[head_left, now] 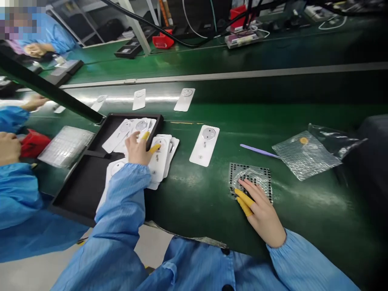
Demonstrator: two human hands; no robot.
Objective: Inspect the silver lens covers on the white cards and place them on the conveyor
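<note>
My left hand, with yellow finger cots on the thumb and one finger, is spread at the right edge of a black tray. Its thumb touches the top of a small stack of white phone back covers, each with a round camera ring. Its other fingers reach over more white covers in the tray. My right hand, also with two yellow finger cots, rests with fingers stretched on a clear sheet of black dots. A single white cover lies between the hands.
Purple tweezers and a clear bubble bag lie at the right. More covers are spaced along the far strip. A co-worker's hand is at the left by a red holder. A dark post slants across the left.
</note>
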